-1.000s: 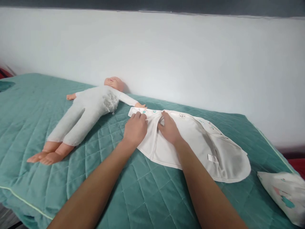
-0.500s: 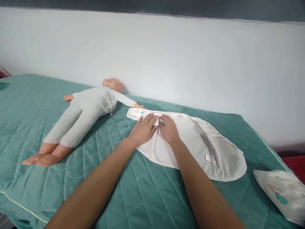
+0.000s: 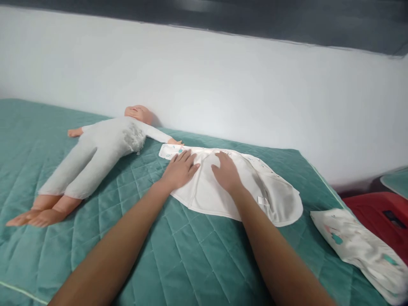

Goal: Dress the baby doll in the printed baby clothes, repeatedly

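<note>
A white baby swaddle-like cloth (image 3: pixel 207 195) with a small coloured print along its far strip lies spread on the green quilted cover. My left hand (image 3: pixel 181 170) rests flat on its left part, fingers stretched out and thumb apart. On the middle of the cloth lies my right hand (image 3: pixel 225 171), with thumb and fingers spread. Between the two hands a seam or crease runs across the fabric. The cloth's right end is rounded and partly folded, with a small white label (image 3: pixel 263 202) on it. Neither hand grips anything.
A baby doll (image 3: pixel 108 140) in white lies on its back at the left, one hand near the cloth's corner. A folded printed white cloth (image 3: pixel 357 242) sits at the right edge of the green quilted cover (image 3: pixel 191 255). Beyond are a red object (image 3: pixel 376 208) and a white wall (image 3: pixel 204 85).
My hands have moved apart: the right hand has opened from the crease, and the left lies flat. The view has turned right, showing more of the folded cloth and red object.
</note>
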`<state>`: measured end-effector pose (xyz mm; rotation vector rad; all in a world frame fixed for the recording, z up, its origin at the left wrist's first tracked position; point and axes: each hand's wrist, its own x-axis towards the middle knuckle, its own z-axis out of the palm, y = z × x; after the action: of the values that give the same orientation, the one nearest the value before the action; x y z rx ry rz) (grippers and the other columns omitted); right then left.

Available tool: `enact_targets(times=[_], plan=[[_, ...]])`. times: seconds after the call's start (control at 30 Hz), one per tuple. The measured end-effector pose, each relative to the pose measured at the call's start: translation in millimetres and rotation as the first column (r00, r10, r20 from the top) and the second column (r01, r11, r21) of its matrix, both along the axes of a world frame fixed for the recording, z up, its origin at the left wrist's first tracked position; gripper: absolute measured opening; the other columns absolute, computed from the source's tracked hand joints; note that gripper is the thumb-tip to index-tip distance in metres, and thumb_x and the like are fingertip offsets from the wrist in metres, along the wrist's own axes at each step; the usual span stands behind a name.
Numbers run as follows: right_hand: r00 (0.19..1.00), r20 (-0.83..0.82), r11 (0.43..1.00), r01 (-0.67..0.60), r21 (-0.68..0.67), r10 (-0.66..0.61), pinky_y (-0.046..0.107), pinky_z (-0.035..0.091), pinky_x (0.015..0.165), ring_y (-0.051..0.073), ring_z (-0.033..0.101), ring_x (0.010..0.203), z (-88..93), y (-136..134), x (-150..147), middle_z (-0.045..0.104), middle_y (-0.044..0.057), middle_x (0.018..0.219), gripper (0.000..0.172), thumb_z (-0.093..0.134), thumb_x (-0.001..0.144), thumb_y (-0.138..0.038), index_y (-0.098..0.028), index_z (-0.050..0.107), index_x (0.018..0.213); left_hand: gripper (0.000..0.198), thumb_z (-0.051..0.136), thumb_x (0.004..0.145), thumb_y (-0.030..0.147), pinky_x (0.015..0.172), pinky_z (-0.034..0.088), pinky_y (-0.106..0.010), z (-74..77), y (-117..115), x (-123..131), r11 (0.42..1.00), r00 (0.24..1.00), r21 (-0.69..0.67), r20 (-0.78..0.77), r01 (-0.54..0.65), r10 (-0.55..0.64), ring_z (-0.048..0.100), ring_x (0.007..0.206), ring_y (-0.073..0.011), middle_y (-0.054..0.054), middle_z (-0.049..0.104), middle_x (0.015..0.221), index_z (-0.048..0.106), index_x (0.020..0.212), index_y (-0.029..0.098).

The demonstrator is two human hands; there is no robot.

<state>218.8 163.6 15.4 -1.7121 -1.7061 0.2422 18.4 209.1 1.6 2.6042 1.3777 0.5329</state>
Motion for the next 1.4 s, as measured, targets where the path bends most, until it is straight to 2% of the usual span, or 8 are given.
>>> enact_targets(times=[0.17,0.27,0.33,0.53,0.67,0.77,1.0,1.4], plan=[[0.947,0.037,0.945,0.315,0.087,-0.319,0.044,0.037,0.111,0.029,0.053,0.127,25.0,-46.2,106.6,0.06,0.013,0.135,0.04,0.052,0.086,-0.029,-0.019,0.062,0.124,0.055,0.031,0.101,0.049,0.122,0.026,-0.048,-2.7,1.0,-4.9,0.999,0.999,0.038,0.041,0.007,-0.008,0.033,0.148,-0.0264,-0.014,0.043,0.156,0.047,0.144,0.017],[0.87,0.09,0.864,0.492,-0.105,-0.484,0.039,0.048,0.085,0.028,0.065,0.094,33.1,-72.8,169.0,0.071,0.012,0.104,0.029,0.057,0.081,-0.033,-0.016,0.069,0.102,0.056,0.031,0.101,0.048,0.121,0.028,-0.045,-4.0,2.6,-6.6,0.998,0.998,0.057,0.056,0.005,-0.009,0.037,0.146,-0.0267,-0.015,0.045,0.154,0.051,0.14,0.014],[0.904,0.164,0.856,0.427,-0.293,-0.395,0.033,0.045,0.072,0.023,0.062,0.077,35.0,-85.1,190.7,0.071,0.007,0.082,0.025,0.057,0.08,-0.04,-0.018,0.069,0.083,0.056,0.031,0.101,0.048,0.121,0.029,-0.044,-4.5,3.0,-7.6,0.998,0.997,0.058,0.072,0.002,-0.006,0.04,0.144,-0.0262,-0.015,0.048,0.152,0.054,0.138,0.013],[0.983,0.1,0.87,0.181,-0.459,-0.152,0.026,0.033,0.056,0.015,0.052,0.06,36.5,-98.3,192.5,0.061,-0.001,0.062,0.028,0.057,0.078,-0.043,-0.019,0.061,0.064,0.056,0.033,0.099,0.053,0.121,0.03,-0.042,-7.2,4.1,-12.2,0.999,0.992,-0.015,0.119,-0.049,0.05,0.044,0.141,-0.0254,-0.01,0.052,0.149,0.058,0.134,0.017],[0.906,0.05,0.869,0.417,-0.266,-0.42,0.029,0.04,0.067,0.02,0.058,0.075,32.3,-98.6,204.3,0.068,0.004,0.08,0.027,0.059,0.078,-0.045,-0.019,0.065,0.078,0.057,0.035,0.097,0.052,0.12,0.032,-0.042,-8.9,5.0,-13.7,0.998,0.988,-0.02,0.139,-0.064,0.067,0.047,0.139,-0.0257,-0.01,0.056,0.146,0.059,0.133,0.016],[0.771,-0.047,0.773,0.634,-0.038,-0.635,0.034,0.044,0.081,0.024,0.059,0.088,26.6,-95.5,216.9,0.07,0.009,0.095,0.026,0.059,0.079,-0.04,-0.018,0.067,0.092,0.056,0.036,0.096,0.051,0.119,0.033,-0.041,-7.6,3.7,-12.9,0.997,0.987,-0.008,0.14,-0.079,0.079,0.048,0.137,-0.0261,-0.01,0.059,0.143,0.061,0.131,0.016],[0.697,-0.155,0.675,0.717,0.171,-0.701,0.043,0.045,0.094,0.025,0.059,0.098,21.5,-89.7,216.3,0.064,0.014,0.11,0.03,0.051,0.08,-0.026,-0.015,0.063,0.106,0.056,0.035,0.096,0.05,0.117,0.036,-0.04,-3.0,-1.0,-11.0,0.995,0.987,0.006,0.128,-0.102,0.1,0.052,0.134,-0.0267,-0.011,0.062,0.139,0.063,0.128,0.014],[0.726,0.161,0.71,0.687,-0.154,-0.668,0.058,0.043,0.096,0.042,0.049,0.121,12.2,-95.1,204.0,0.052,0.025,0.132,0.053,0.053,0.075,-0.016,-0.011,0.056,0.128,0.053,0.037,0.095,0.05,0.116,0.037,-0.039,-4.0,0.7,-12.9,0.994,0.985,-0.004,0.133,-0.112,0.112,0.052,0.134,-0.0263,-0.008,0.062,0.139,0.064,0.127,0.017]])
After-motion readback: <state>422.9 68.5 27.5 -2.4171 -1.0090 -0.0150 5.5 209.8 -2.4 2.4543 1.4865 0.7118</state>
